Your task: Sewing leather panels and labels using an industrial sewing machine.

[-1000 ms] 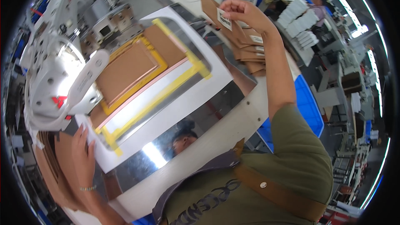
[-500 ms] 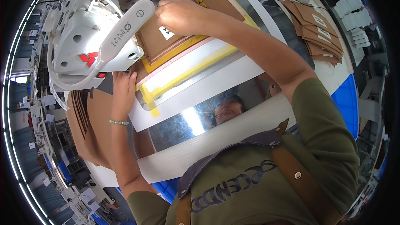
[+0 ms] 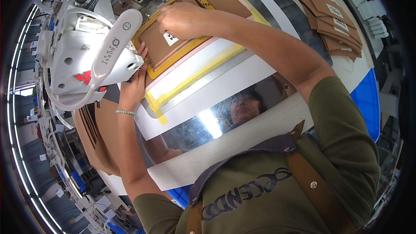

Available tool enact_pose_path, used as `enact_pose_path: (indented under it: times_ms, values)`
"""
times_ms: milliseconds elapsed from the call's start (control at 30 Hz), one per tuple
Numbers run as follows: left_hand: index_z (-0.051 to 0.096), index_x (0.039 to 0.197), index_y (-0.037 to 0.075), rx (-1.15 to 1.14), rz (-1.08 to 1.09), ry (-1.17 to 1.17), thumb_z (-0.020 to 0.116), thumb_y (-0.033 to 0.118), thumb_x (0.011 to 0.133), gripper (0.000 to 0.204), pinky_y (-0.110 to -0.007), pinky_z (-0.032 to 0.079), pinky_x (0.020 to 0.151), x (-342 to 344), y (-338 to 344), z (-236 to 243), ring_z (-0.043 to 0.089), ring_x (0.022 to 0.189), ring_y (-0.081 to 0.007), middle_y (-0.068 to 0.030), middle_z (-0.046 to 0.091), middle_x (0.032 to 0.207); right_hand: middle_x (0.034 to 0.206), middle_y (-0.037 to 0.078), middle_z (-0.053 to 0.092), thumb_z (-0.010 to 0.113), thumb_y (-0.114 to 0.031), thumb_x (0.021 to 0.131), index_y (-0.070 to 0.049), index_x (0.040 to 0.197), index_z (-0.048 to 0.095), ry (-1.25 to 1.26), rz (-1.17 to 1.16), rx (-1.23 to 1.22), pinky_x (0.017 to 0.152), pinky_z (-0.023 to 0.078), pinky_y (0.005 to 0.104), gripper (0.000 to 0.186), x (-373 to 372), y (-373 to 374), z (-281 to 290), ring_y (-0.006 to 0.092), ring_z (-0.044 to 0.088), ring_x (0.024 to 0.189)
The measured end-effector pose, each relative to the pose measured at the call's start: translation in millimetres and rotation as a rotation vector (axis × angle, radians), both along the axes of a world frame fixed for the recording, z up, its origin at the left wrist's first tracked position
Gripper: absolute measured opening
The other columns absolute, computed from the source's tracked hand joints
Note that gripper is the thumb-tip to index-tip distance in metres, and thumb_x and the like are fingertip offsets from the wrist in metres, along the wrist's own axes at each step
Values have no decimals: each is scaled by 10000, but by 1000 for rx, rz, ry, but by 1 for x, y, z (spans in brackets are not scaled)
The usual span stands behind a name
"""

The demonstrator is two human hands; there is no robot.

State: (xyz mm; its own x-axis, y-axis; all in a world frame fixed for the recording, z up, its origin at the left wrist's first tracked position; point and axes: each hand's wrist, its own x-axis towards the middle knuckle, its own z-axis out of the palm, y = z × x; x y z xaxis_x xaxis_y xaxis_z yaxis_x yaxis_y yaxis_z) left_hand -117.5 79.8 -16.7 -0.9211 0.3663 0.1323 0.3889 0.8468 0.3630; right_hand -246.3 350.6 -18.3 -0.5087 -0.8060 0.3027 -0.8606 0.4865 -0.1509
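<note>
Now left hand [image 3: 132,87] nearer yellow frame [image 3: 179,54]

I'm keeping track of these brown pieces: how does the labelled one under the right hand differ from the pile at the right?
The brown piece is single; the brown pile has several overlapping pieces.
The brown piece lies within the yellow frame's outline; the brown pile rests on the white tabletop.
The right hand is at the brown piece; neither hand touches the brown pile.
Both show white labels.
</note>
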Motion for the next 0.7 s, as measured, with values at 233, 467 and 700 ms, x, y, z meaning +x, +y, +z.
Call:
enact_pose_path:
  times_ms: [233,467,700]
  values:
    - [658,1465,72,49,-47,49,590,68,1079,392,-426,336,1287,-12,-2,4,499,1503,-281,-46,608,1583,1009,74,744,681,-86,919,-97,980,837,-67,30,-84,934,595,444,169,4,0,-2,276,672,1138]
    - [636,1454,26,-98,-132,241,581,0,1056,403,-376,413,1234,-35,-9,-4,589,1419,-248,-99,662,1499,1029,49,732,700,-101,912,-97,981,830,-76,91,-153,943,587,443,147,8,4,-3,270,666,1143]
    - [429,1586,-15,215,-59,134,563,-16,1062,540,-359,464,1197,-45,-15,-22,616,1393,-237,-122,648,1508,1231,51,702,695,-98,909,-116,1091,821,-57,263,-243,1019,551,423,222,24,-7,-16,254,638,1222]
